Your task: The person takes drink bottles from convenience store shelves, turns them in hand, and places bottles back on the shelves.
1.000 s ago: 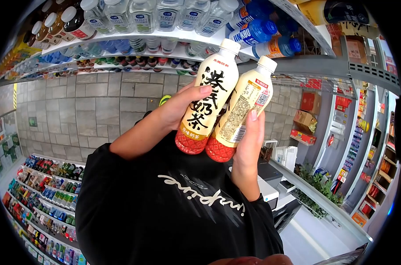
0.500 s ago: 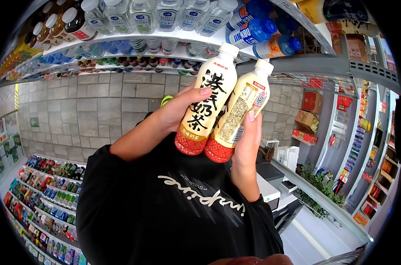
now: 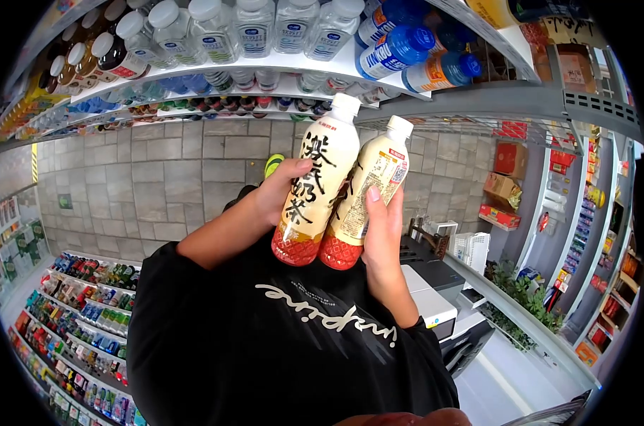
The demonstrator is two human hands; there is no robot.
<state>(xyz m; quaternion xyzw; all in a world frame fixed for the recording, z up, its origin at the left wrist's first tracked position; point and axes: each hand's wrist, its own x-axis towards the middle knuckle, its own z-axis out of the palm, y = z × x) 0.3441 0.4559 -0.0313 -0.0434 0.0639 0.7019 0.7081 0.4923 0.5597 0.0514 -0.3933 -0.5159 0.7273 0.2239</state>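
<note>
Two cream bottles with white caps and red lower ends are held side by side in front of the black shirt [image 3: 286, 341]. My left hand [image 3: 276, 190] is closed round the left bottle [image 3: 327, 170], which shows large black characters and leans to the right. Around the right bottle [image 3: 373, 181], my right hand [image 3: 383, 234] is closed, with its thumb over the small print and barcode side. The bottles' lower parts are close together and their caps are apart. The fingers behind both bottles are mostly hidden.
Shelves [image 3: 286, 67] of clear, blue-capped and dark bottles run across the top. More drink shelves [image 3: 87, 319] stand at lower left. To the right are a white machine [image 3: 432, 309], green plants [image 3: 524, 305] and goods racks. Grey paving [image 3: 158, 170] lies beyond my hands.
Both hands and the two bottles have moved down and to the left in view, still held. The scene around has shifted slightly.
</note>
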